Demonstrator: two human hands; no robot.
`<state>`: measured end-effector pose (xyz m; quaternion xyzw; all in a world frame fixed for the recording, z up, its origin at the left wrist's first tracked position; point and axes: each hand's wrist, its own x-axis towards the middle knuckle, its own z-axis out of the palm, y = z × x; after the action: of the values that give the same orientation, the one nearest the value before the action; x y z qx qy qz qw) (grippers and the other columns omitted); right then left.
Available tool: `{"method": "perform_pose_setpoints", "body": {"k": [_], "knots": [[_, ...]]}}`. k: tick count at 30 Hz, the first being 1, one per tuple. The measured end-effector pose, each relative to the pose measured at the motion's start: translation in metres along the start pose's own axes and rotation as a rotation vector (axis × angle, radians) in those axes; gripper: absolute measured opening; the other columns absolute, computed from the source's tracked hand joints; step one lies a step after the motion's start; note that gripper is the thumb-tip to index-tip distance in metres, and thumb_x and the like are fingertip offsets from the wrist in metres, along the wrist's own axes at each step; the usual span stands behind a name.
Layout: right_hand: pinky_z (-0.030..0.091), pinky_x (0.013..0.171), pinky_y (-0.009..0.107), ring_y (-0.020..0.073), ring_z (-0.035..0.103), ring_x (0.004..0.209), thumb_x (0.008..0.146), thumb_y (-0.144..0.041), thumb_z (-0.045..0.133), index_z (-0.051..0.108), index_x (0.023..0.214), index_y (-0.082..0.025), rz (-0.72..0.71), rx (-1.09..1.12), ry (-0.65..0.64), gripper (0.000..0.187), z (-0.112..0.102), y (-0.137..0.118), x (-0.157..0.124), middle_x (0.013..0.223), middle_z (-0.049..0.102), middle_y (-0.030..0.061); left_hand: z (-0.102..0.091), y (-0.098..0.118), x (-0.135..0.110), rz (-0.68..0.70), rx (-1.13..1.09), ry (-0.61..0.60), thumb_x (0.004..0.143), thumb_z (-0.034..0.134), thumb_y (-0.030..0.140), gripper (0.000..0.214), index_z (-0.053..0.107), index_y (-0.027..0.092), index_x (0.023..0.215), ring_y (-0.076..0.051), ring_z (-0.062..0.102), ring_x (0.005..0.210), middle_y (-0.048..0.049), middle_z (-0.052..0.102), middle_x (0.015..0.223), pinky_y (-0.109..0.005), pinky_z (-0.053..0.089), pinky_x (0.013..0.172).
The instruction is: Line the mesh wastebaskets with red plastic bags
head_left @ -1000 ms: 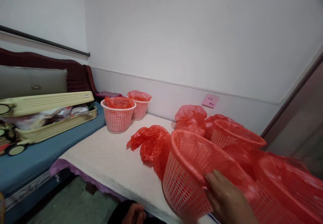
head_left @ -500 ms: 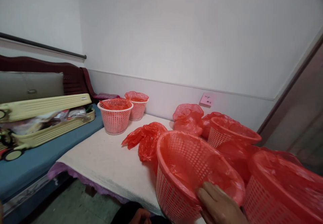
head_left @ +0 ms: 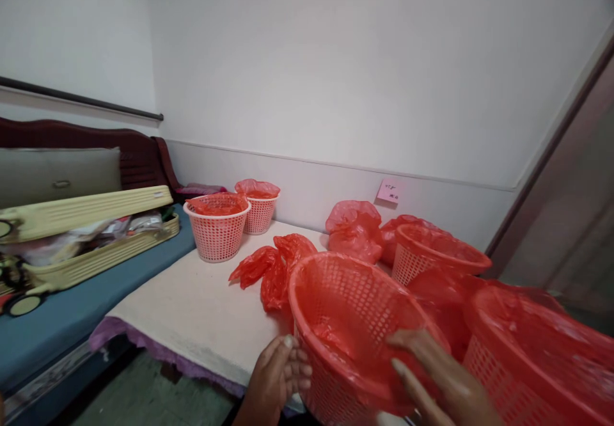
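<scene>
My left hand (head_left: 274, 378): fingers (head_left: 298, 371) unclenched, mesh basket (head_left: 330, 384) beside them, likely for steadying | My right hand (head_left: 444, 375): plastic liner (head_left: 330, 333) beneath, whether grasped I cannot tell

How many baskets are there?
5: a left basket, a smaller-looking basket just behind it, the front basket between the hands, a back-right basket, and a right-edge basket. The red bags might hide more.
</scene>
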<state>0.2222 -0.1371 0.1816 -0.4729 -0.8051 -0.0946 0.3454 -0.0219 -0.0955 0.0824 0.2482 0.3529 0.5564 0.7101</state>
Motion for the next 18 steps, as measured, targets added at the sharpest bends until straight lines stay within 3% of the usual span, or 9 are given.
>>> {"method": "perform_pose_setpoints", "body": {"k": [3, 6, 9, 12, 15, 18], "knots": [[0.056, 0.084, 0.038, 0.0233, 0.068, 0.094, 0.090, -0.039, 0.048, 0.064, 0.101, -0.025, 0.201, -0.034, 0.134, 0.024, -0.008, 0.039, 0.001, 0.102, 0.068, 0.0073, 0.020, 0.016, -0.004, 0.022, -0.015, -0.019, 0.059, 0.081, 0.060, 0.056, 0.060, 0.015, 0.084, -0.015, 0.064, 0.063, -0.0027, 0.066, 0.073, -0.027, 0.050, 0.058], [0.049, 0.093, 0.053, 0.0327, 0.064, 0.103, 0.079, -0.051, 0.053, 0.065, 0.103, -0.019, 0.476, -0.007, 0.168, 0.042, -0.007, 0.081, -0.001, 0.106, 0.067, 0.0137, 0.026, 0.022, -0.003, 0.030, 0.014, -0.040, 0.060, 0.083, 0.055, 0.052, 0.058, 0.015, 0.081, -0.012, 0.063, 0.063, -0.0007, 0.064, 0.072, -0.025, 0.050, 0.057], [0.054, 0.081, 0.049, 0.0328, 0.066, 0.096, 0.069, -0.055, 0.065, 0.062, 0.110, -0.020, 0.867, 0.300, 0.154, 0.055, 0.002, 0.104, -0.011, 0.106, 0.069, 0.0147, 0.027, 0.025, 0.000, 0.014, 0.018, -0.045, 0.061, 0.084, 0.051, 0.049, 0.059, 0.014, 0.081, -0.011, 0.061, 0.062, 0.0002, 0.063, 0.070, -0.023, 0.050, 0.057], [0.055, 0.064, 0.035, 0.0248, 0.069, 0.079, 0.071, -0.053, 0.070, 0.063, 0.106, -0.023, 1.145, 0.812, 0.094, 0.046, 0.012, 0.104, -0.022, 0.096, 0.072, 0.0091, 0.027, 0.028, 0.002, 0.019, 0.023, -0.024, 0.060, 0.086, 0.046, 0.047, 0.058, 0.014, 0.080, -0.009, 0.060, 0.060, 0.0007, 0.063, 0.068, -0.021, 0.050, 0.057], [0.055, 0.064, 0.029, 0.0181, 0.067, 0.071, 0.075, -0.044, 0.072, 0.067, 0.092, -0.021, 1.212, 1.200, 0.017, 0.028, 0.013, 0.092, -0.027, 0.085, 0.073, 0.0043, 0.029, 0.030, 0.002, 0.014, 0.022, -0.031, 0.062, 0.086, 0.041, 0.042, 0.058, 0.015, 0.077, -0.007, 0.058, 0.057, 0.0016, 0.061, 0.066, -0.020, 0.049, 0.056], [0.054, 0.064, 0.024, 0.0135, 0.065, 0.066, 0.073, -0.033, 0.076, 0.066, 0.081, -0.020, 1.241, 1.324, 0.089, 0.019, 0.008, 0.085, -0.025, 0.075, 0.071, -0.0004, 0.033, 0.033, 0.000, 0.007, 0.021, -0.034, 0.061, 0.087, 0.038, 0.041, 0.057, 0.015, 0.075, -0.007, 0.056, 0.054, 0.0023, 0.060, 0.063, -0.020, 0.049, 0.055]]}}
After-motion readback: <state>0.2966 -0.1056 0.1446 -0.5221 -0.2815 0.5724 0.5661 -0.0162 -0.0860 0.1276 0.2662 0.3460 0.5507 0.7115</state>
